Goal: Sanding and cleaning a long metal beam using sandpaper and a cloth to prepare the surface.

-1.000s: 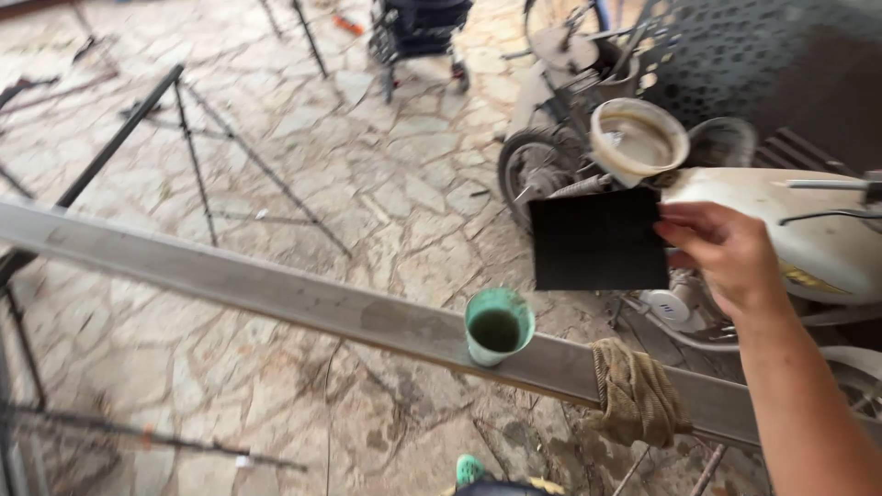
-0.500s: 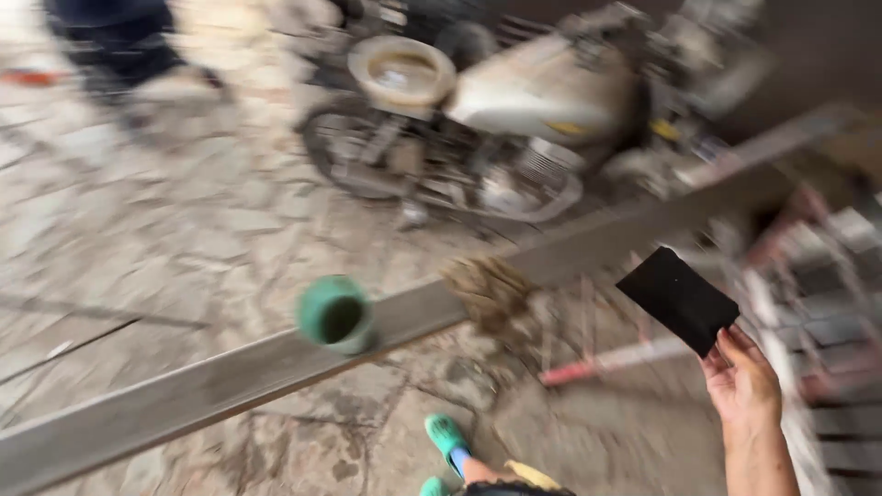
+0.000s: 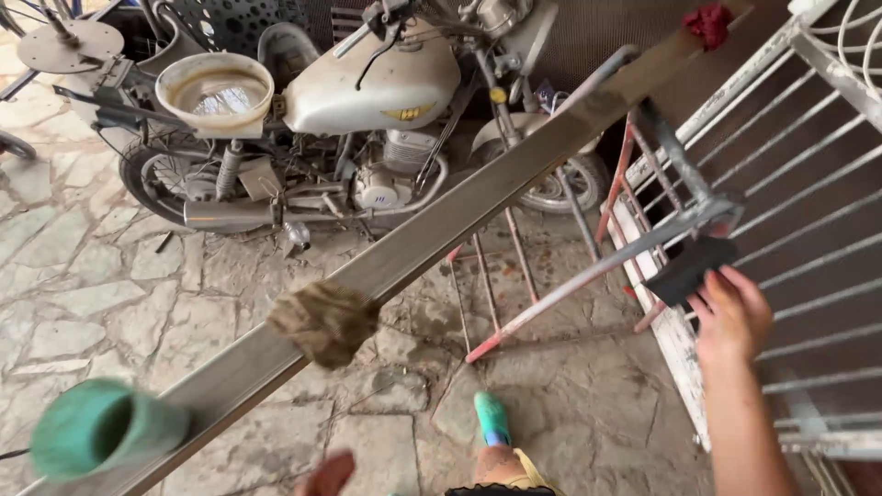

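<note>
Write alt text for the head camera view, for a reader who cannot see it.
A person's right hand holds a flat black pad against a white metal gate. A long grey metal beam crosses the view, carrying a brown rag and a green cup; behind it stands a white motorcycle. Only left fingertips show.

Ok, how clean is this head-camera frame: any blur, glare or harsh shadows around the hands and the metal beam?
Head view: even, soft daylight with no hard shadows. The green cup at lower left is smeared and soft, as is the left hand at the bottom edge. The right hand on the black pad is fairly sharp. The metal beam shows a dull sheen, no blown glare. The motorcycle is crisp.
</note>
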